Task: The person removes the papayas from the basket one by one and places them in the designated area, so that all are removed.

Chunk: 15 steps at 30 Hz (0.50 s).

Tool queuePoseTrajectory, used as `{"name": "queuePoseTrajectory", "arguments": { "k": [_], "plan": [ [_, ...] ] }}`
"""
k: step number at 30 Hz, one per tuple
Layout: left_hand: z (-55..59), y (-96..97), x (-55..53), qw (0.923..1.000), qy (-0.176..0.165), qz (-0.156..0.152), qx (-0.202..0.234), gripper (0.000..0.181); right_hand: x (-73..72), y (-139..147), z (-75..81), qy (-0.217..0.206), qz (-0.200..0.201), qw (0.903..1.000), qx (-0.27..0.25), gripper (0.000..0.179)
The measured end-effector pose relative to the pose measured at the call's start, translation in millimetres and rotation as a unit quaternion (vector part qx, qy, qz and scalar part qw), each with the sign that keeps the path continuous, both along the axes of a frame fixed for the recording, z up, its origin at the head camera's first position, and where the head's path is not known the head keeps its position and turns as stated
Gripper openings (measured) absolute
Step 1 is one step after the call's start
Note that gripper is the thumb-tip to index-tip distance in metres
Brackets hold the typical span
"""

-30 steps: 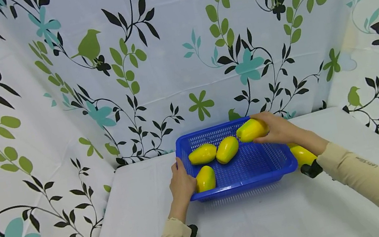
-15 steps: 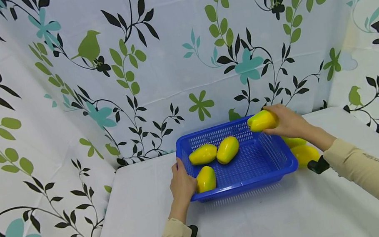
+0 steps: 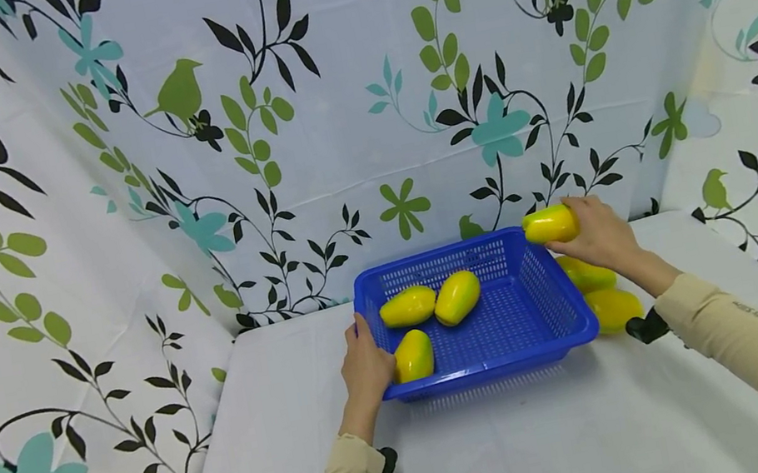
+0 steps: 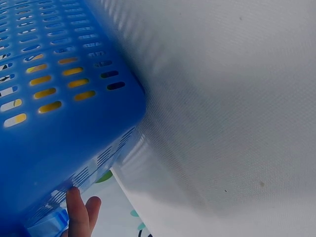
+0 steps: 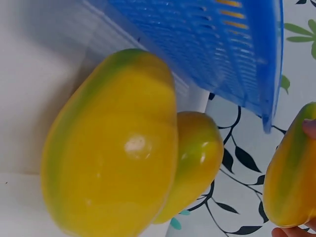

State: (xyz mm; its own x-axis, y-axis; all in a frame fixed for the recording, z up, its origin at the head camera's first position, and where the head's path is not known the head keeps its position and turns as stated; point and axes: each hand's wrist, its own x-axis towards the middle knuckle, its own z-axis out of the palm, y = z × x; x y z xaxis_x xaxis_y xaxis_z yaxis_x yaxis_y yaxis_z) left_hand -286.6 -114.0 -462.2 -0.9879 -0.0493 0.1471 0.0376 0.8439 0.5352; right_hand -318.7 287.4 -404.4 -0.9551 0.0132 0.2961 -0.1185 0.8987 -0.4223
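Observation:
My right hand (image 3: 601, 235) grips a yellow papaya (image 3: 549, 224) with a green streak, held above the back right corner of a blue plastic basket (image 3: 490, 372). In the right wrist view, fingers hold that papaya (image 5: 291, 177) at the right edge. My left hand (image 3: 366, 367) holds the basket's left rim, and its fingertips (image 4: 76, 207) show by the outer wall in the left wrist view. Inside the basket lie three papayas: one at the back left (image 3: 407, 307), one beside it (image 3: 457, 298) and one at the front left (image 3: 413, 356).
Two more papayas rest on the white-covered table (image 3: 508, 450) just right of the basket, one farther back (image 3: 587, 273) and one nearer (image 3: 614, 308). A patterned curtain (image 3: 326, 110) with leaves and birds rises behind and along both sides.
My right hand has moved right with its papaya, from over the basket's inside to its back right corner. Papayas on the table show more. The left hand and basket stay put.

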Motion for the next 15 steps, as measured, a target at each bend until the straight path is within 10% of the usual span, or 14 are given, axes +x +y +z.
{"name": "queuePoseTrajectory", "arguments": {
  "k": [15],
  "plan": [
    [6.8, 2.5, 5.7, 0.9999, 0.008, -0.003, -0.007, 0.079, -10.6, 26.3, -13.9, -0.045, -0.024, 0.9986, 0.015, 0.084]
  ]
}}
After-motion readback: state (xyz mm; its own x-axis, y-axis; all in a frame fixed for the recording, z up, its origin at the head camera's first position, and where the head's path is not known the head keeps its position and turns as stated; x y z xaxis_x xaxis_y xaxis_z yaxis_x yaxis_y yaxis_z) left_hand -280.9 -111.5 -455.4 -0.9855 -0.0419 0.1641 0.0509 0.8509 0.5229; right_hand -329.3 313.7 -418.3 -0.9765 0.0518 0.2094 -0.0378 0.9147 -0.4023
